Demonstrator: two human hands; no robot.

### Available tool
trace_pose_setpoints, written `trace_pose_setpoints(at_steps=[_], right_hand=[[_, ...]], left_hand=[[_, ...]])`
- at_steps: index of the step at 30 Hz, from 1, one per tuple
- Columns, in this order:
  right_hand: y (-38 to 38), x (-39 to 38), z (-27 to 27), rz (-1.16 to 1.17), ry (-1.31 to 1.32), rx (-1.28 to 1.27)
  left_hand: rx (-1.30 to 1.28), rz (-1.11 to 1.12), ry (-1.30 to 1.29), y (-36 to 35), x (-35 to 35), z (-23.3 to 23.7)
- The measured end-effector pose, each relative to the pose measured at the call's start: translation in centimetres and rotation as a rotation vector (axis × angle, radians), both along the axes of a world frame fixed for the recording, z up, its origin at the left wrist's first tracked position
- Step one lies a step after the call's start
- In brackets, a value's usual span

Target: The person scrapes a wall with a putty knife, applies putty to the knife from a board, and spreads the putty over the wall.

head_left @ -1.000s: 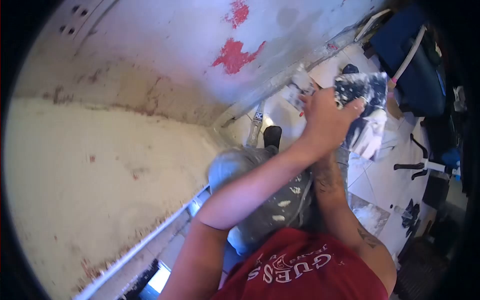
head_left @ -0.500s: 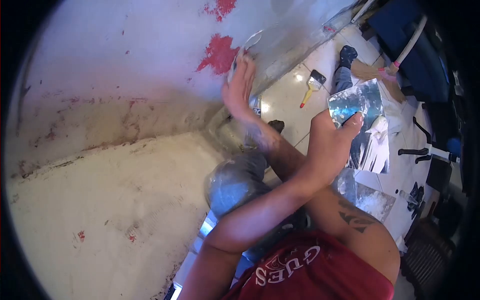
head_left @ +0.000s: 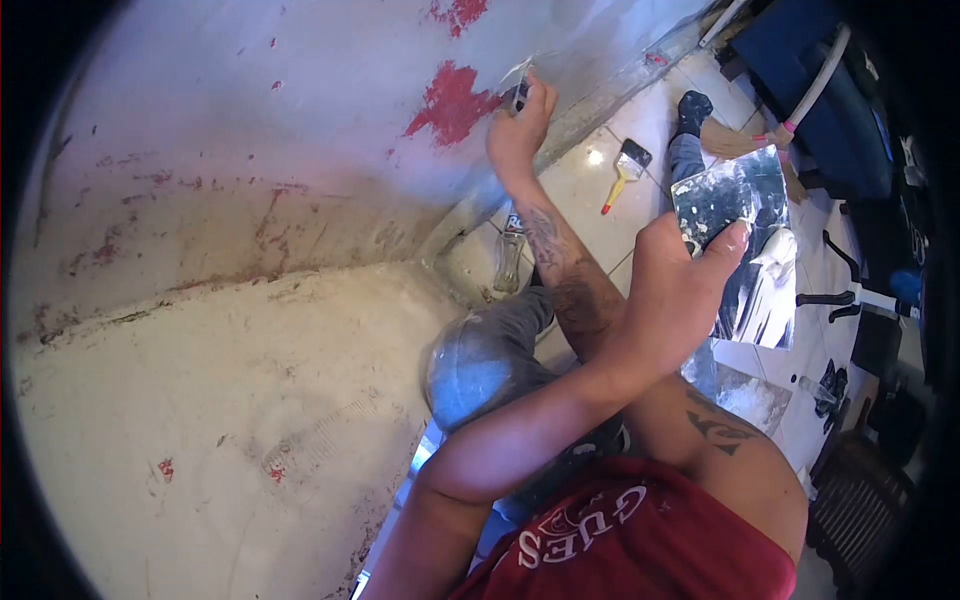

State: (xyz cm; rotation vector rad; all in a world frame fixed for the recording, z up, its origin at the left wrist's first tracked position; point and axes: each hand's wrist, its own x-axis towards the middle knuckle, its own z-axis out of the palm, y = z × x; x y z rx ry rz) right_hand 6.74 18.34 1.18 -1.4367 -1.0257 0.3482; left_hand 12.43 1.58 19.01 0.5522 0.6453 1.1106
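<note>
My left hand [head_left: 672,290] grips a flat metal sheet [head_left: 735,205], thumb on its top face. White putty [head_left: 775,250] is heaped on the sheet's outer side, with smears running below it. Out by the wall [head_left: 330,110], my right hand [head_left: 520,135] is closed on a putty knife [head_left: 517,97]; the fingers hide much of it. A pale streak of putty shows on the wall just past the fingertips. Beside that hand is a red patch [head_left: 452,103] on the wall. My left forearm crosses over my right arm.
A paintbrush [head_left: 628,170] with a yellow handle lies on the tiled floor. A glass bottle [head_left: 508,258] stands near the wall corner. A broom [head_left: 735,138] is farther off. A pale ledge [head_left: 220,400] spans the left; a dark slatted chair [head_left: 860,500] is at lower right.
My right hand has moved up and to the right along the wall with the putty knife. My left hand and the sheet have shifted slightly right. More of the bottle shows.
</note>
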Motion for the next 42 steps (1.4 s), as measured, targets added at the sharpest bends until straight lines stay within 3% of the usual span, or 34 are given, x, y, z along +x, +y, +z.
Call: trace_pose_setpoints(at_steps=[5,8,11,13,17,21,23,26,29,31,33,35,37,38,42], right_hand=[[-4.1,-4.4,1.8,0.053,-0.028,0.050],[-6.5,-3.9,2.1,0.260,0.021,0.143],[-4.6,-1.3,-1.5,0.046,0.183,0.098],[-1.5,1.6,-2.8,-0.115,0.082,-0.012],[2.3,2.5,-3.1,-0.048,0.101,-0.011],[-0.8,-2.9,0.8,-0.079,0.077,-0.104],[-3.7,-5.3,1.3,-0.012,-0.077,0.016],[-7.6,-5.7,1.8,0.348,0.115,0.128],[-6.7,-2.9,-0.2,0.157,0.446,0.086],[-2.1,3.0,-4.7,-0.139,0.312,-0.030],[2.6,8.6,-7.9,-0.160,0.280,0.001],[6.9,12.9,-11.3,0.035,0.536,0.031],[8.3,13.1,-10.6,0.114,0.542,0.034],[8.8,13.2,-10.3,0.155,0.543,0.035],[7.4,8.6,-8.0,-0.081,0.144,-0.093]], left_hand=[[0.014,-0.030,0.059,-0.1,0.1,-0.6],[0.008,-0.053,0.071,0.1,-0.3,-0.3],[0.006,-0.033,0.002,0.3,-0.4,-0.1],[-0.006,-0.021,-0.022,0.0,-0.5,-0.3],[-0.015,-0.062,0.031,0.4,-0.7,-0.1],[0.015,-0.017,0.048,0.4,-0.6,0.1],[0.012,0.016,0.047,0.2,-0.4,0.0],[-0.004,0.031,0.046,0.3,-0.4,-0.1],[-0.027,0.003,0.022,0.2,-0.7,0.4],[-0.003,0.020,0.020,0.3,-0.7,0.3],[-0.008,0.009,0.048,0.4,-0.8,0.0],[-0.028,-0.030,0.097,0.8,-1.1,-0.4],[-0.006,-0.048,0.129,1.0,-1.4,-0.1],[0.004,-0.046,0.139,1.0,-1.5,0.2],[0.034,-0.007,0.042,0.8,-1.3,0.2]])
